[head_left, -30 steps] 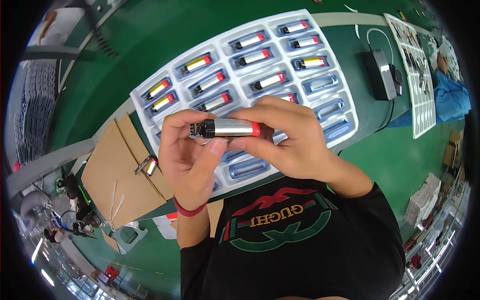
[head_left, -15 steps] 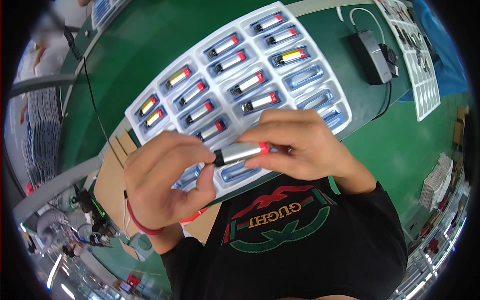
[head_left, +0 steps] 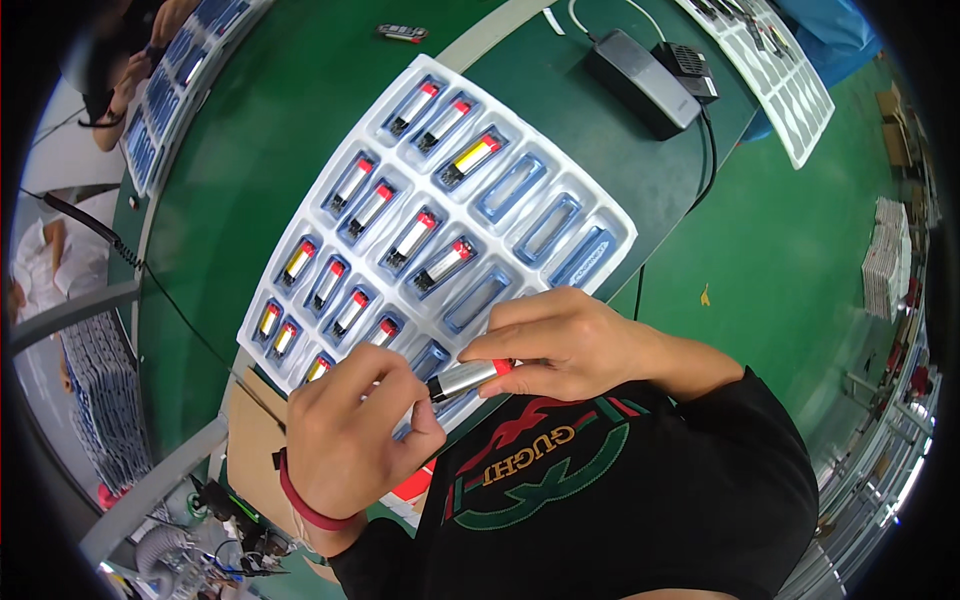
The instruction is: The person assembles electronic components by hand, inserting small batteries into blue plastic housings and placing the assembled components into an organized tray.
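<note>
Just above the near edge of the tray, a silver cylindrical battery cell (head_left: 466, 379) with a red end and a black end is held between both hands. My right hand (head_left: 565, 345) grips it near the red end, thumb below and fingers above. At the black end, my left hand (head_left: 355, 420) is closed, its thumb and fingertips pinching there. The white moulded tray (head_left: 420, 70) lies beyond my hands. Similar cells with red ends, silver or yellow in the body, lie in many of its blue-lined pockets; my hands cover some of the near pockets.
A black power adapter (head_left: 645, 85) with cables sits on the green table right of the tray. Another white tray (head_left: 790, 110) holds parts at the far right. A loose small part (head_left: 402, 33) lies beyond the tray. At upper left, another person's hand (head_left: 130, 80) is near stacked blue trays.
The view has turned, so the tray now appears rotated and further left. Both hands still hold the cell, which appears lower in the picture.
</note>
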